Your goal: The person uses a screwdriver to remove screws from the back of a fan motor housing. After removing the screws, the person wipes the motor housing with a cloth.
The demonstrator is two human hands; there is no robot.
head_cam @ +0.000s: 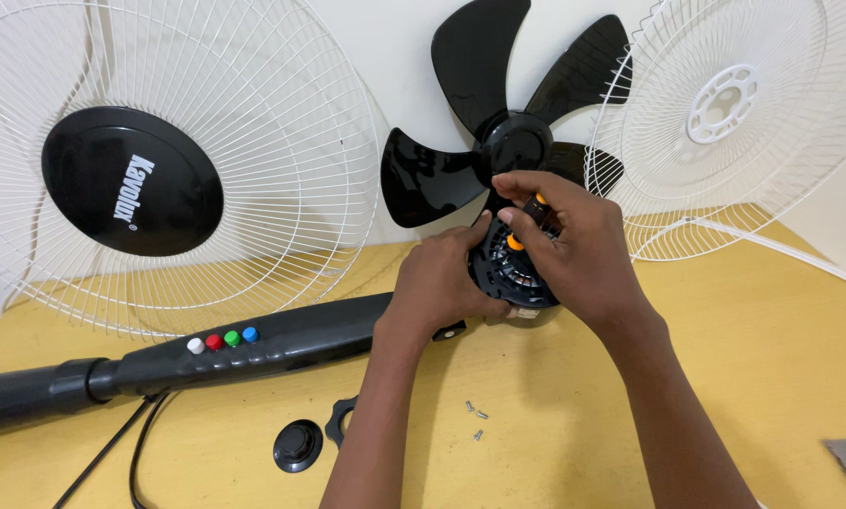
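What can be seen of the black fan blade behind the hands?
The fan blade looks like glossy black plastic, with four broad curved vanes visible around a round hub. It stands upright against the pale wall, between two white wire grilles. Its lower part is hidden behind the hands and the motor housing; whether it touches them cannot be told.

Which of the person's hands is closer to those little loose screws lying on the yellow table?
The left hand, gripping the black motor housing, sits just above and left of the screws. The right hand, holding an orange-handled tool, is farther up and right.
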